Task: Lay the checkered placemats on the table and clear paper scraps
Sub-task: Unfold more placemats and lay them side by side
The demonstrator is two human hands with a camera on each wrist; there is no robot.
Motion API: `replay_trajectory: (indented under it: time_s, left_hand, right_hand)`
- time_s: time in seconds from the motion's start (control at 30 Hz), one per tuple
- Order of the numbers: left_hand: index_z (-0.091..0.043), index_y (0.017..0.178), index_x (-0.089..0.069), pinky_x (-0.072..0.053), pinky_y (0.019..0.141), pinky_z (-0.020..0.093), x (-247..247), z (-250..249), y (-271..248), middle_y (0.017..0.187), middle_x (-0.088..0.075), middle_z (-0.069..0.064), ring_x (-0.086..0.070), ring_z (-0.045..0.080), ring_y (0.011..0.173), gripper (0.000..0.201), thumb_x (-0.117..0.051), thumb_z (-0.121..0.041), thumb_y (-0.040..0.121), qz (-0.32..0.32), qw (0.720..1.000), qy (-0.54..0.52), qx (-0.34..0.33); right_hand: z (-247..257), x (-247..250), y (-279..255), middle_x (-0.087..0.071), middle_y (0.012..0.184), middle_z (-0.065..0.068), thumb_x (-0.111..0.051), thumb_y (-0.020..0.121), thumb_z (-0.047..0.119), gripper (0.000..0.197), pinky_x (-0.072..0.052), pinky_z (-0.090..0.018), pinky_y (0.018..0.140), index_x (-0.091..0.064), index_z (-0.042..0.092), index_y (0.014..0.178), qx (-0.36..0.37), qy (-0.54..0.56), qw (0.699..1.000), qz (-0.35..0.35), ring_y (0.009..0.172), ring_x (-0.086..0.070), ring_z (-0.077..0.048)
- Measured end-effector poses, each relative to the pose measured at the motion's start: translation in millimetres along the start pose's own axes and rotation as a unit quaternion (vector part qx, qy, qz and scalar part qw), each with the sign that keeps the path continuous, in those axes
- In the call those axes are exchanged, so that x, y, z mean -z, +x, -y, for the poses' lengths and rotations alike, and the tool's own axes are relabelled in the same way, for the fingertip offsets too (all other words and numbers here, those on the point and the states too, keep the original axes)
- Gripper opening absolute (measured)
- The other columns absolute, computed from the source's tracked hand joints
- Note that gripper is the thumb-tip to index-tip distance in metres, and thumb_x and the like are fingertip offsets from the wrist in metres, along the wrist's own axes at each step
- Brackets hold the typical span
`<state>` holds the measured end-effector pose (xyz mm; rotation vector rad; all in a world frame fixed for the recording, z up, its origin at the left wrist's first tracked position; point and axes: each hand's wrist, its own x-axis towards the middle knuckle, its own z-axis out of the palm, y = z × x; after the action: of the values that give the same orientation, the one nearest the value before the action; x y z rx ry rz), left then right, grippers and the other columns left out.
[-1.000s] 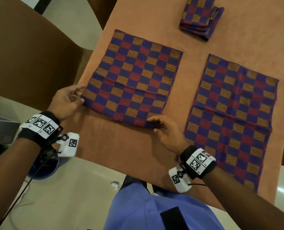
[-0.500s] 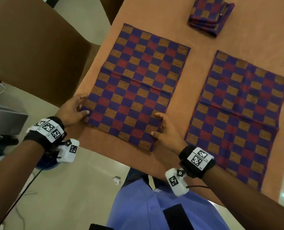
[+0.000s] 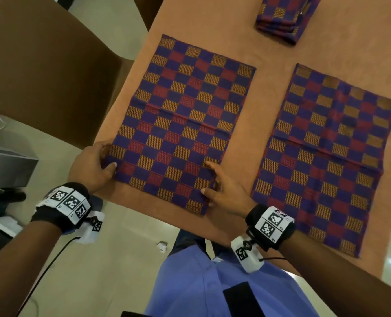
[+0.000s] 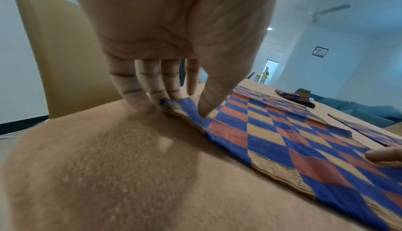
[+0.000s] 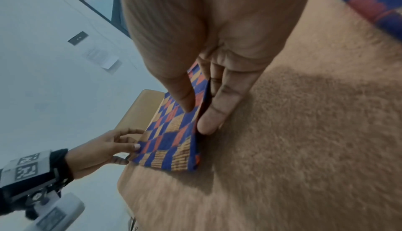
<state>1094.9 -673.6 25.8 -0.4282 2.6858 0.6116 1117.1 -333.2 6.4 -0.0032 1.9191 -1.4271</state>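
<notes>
A blue, red and gold checkered placemat (image 3: 183, 124) lies spread on the left of the orange table (image 3: 270, 53). My left hand (image 3: 108, 160) pinches its near left corner, thumb on top and fingers at the edge (image 4: 185, 107). My right hand (image 3: 209, 179) pinches its near right edge, thumb above and fingers under the cloth (image 5: 195, 116). A second placemat (image 3: 322, 154) lies flat to the right. A folded stack of placemats (image 3: 283, 17) sits at the far side. A small white paper scrap (image 3: 162, 245) lies on the floor by my legs.
A brown chair (image 3: 41, 65) stands against the table's left side. A grey box (image 3: 4, 165) sits on the floor at the left. The table's near edge runs just behind my wrists.
Both hands have drawn the left placemat's near edge toward me, and the cloth now lies open at full length. The right placemat and the stack have not moved.
</notes>
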Motion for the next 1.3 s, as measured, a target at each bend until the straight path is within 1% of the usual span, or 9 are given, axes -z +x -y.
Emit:
replay_trajectory:
  time_s: [0.1, 0.17, 0.27, 0.4, 0.53, 0.77, 0.93, 1.13, 1.3]
  left_hand:
    - [-0.014, 0.130, -0.050, -0.046, 0.091, 0.055, -4, -11, 1, 0.122, -0.053, 0.021, -0.049, 0.042, 0.110, 0.056, -0.072, -0.023, 0.079, -0.017, 0.993, 0.108, -0.043]
    - [-0.017, 0.127, -0.053, -0.045, 0.092, 0.054, -8, -29, -1, 0.126, -0.052, 0.017, -0.047, 0.040, 0.113, 0.050, -0.069, -0.027, 0.080, -0.030, 0.985, 0.142, -0.098]
    - [-0.021, 0.122, -0.058, -0.044, 0.094, 0.051, -25, -69, -4, 0.126, -0.053, 0.011, -0.048, 0.035, 0.117, 0.042, -0.066, -0.031, 0.082, 0.011, 0.973, 0.151, -0.172]
    - [-0.022, 0.117, -0.060, -0.048, 0.081, 0.045, -65, -125, -13, 0.116, -0.053, 0.006, -0.049, 0.031, 0.108, 0.034, -0.060, -0.034, 0.085, 0.082, 0.954, 0.123, -0.260]
    - [-0.018, 0.111, -0.058, -0.047, 0.073, 0.039, -103, -186, -34, 0.108, -0.051, 0.005, -0.049, 0.028, 0.099, 0.029, -0.055, -0.035, 0.088, 0.121, 0.927, 0.136, -0.327]
    - [-0.020, 0.106, -0.063, -0.047, 0.075, 0.041, -163, -259, -80, 0.103, -0.056, 0.005, -0.053, 0.029, 0.094, 0.028, -0.056, -0.030, 0.080, 0.154, 0.869, 0.124, -0.454]
    - [-0.014, 0.096, -0.064, -0.049, 0.069, 0.047, -192, -294, -94, 0.096, -0.057, 0.010, -0.053, 0.035, 0.087, 0.021, -0.068, -0.021, 0.077, 0.165, 0.843, 0.210, -0.466]
    - [-0.019, 0.103, -0.061, -0.045, 0.077, 0.040, -226, -355, -138, 0.101, -0.054, 0.002, -0.049, 0.026, 0.097, 0.017, -0.059, -0.027, 0.088, 0.159, 0.864, 0.218, -0.426]
    - [-0.020, 0.101, -0.065, -0.047, 0.078, 0.039, -281, -446, -199, 0.093, -0.054, -0.002, -0.054, 0.025, 0.093, 0.015, -0.061, -0.027, 0.088, 0.174, 0.876, 0.161, -0.420]
  right_hand:
    - [3, 8, 0, -0.061, 0.083, -0.004, -0.060, 0.095, 0.016, 0.052, -0.058, -0.045, 0.076, -0.038, 0.029, 0.140, -0.015, -0.035, 0.998, -0.049, 0.074, -0.071, -0.025]
    - [1, 15, -1, -0.063, 0.081, -0.011, -0.060, 0.095, 0.019, 0.043, -0.057, -0.045, 0.080, -0.047, 0.026, 0.135, -0.018, -0.055, 0.996, -0.065, 0.073, -0.069, -0.022]
    - [-1, 30, -7, -0.066, 0.084, 0.002, -0.060, 0.094, 0.023, 0.030, -0.055, -0.033, 0.076, -0.059, 0.025, 0.124, 0.009, -0.132, 0.987, -0.093, 0.079, -0.064, -0.011]
    - [-6, 62, -24, -0.056, 0.083, 0.026, -0.061, 0.093, 0.026, 0.024, -0.043, -0.013, 0.066, -0.063, 0.025, 0.116, 0.036, -0.244, 0.952, -0.181, 0.076, -0.056, 0.007]
    - [-36, 100, -64, -0.058, 0.097, 0.008, -0.061, 0.091, 0.026, 0.026, -0.049, -0.033, 0.080, -0.065, 0.020, 0.116, 0.019, -0.321, 0.908, -0.269, 0.093, -0.056, -0.015]
    - [-113, 143, -167, -0.058, 0.106, -0.007, -0.068, 0.084, 0.019, 0.022, -0.049, -0.038, 0.081, -0.067, 0.015, 0.106, -0.075, -0.379, 0.842, -0.375, 0.097, -0.053, -0.029]
    - [-157, 151, -222, -0.058, 0.119, -0.003, -0.063, 0.088, 0.025, 0.029, -0.044, -0.028, 0.087, -0.064, 0.019, 0.116, -0.080, -0.358, 0.858, -0.359, 0.105, -0.056, -0.022]
    - [-200, 185, -262, -0.060, 0.110, 0.001, -0.061, 0.086, 0.029, 0.025, -0.050, -0.039, 0.085, -0.067, 0.022, 0.109, 0.004, -0.246, 0.911, -0.330, 0.101, -0.054, -0.020]
    - [-235, 257, -333, -0.061, 0.103, -0.001, -0.060, 0.086, 0.023, 0.020, -0.048, -0.040, 0.083, -0.069, 0.021, 0.104, 0.025, -0.236, 0.895, -0.377, 0.095, -0.054, -0.021]
